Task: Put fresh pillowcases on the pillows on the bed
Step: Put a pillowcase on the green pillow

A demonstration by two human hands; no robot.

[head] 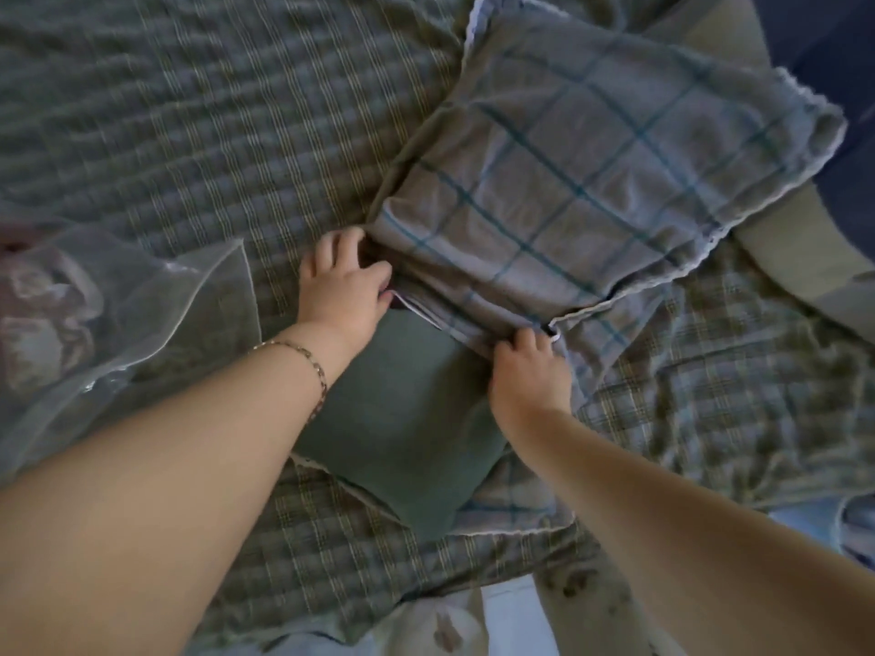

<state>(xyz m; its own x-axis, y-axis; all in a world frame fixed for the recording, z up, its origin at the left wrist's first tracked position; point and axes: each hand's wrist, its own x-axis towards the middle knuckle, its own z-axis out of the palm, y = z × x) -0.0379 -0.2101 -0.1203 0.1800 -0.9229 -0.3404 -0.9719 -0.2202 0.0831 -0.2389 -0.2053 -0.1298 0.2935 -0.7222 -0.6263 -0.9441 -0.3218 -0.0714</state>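
A green pillow (pixel 402 419) lies on the bed with its far end inside a grey-blue checked pillowcase (pixel 592 172) that has a white frilled edge. Its near half sticks out bare. My left hand (pixel 343 281) grips the open edge of the pillowcase at the pillow's left side, thumb curled over the hem. My right hand (pixel 528 371) pinches the same open edge at the pillow's right side. Part of the pillowcase lies loose under the pillow's near corner.
The bed is covered by a green plaid blanket (pixel 189 111). A clear plastic bag (pixel 118 314) lies at the left. A rumpled plaid cover (pixel 734 371) sits at the right, with a dark blue surface (pixel 833 63) at the far right.
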